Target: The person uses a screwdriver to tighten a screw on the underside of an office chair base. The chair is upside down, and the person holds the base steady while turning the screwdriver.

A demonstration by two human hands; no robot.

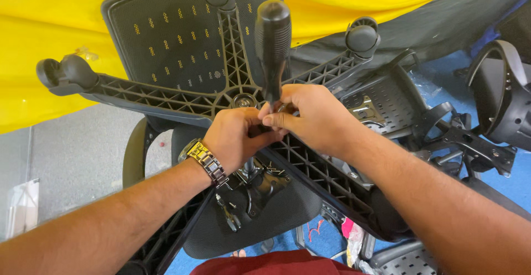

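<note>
Hands together at chair base (166, 95) hub, right hand (310, 117) grip pinching screwdriver (272, 42) shaft, left hand (238, 136) grip curled beneath.

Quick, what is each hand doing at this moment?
Left hand: closed, gripping at the hub of the chair base.
Right hand: closed on the screwdriver shaft.

A: Logging the person's body: what is showing?
B: Both forearms are showing bare, no sleeves reaching them. The left hand (235, 138) is wearing a silver-and-gold metal link wristwatch (203, 159). The right hand (310, 117) is wearing nothing. Dark red clothing (276, 264), possibly trousers, is showing below.
</note>
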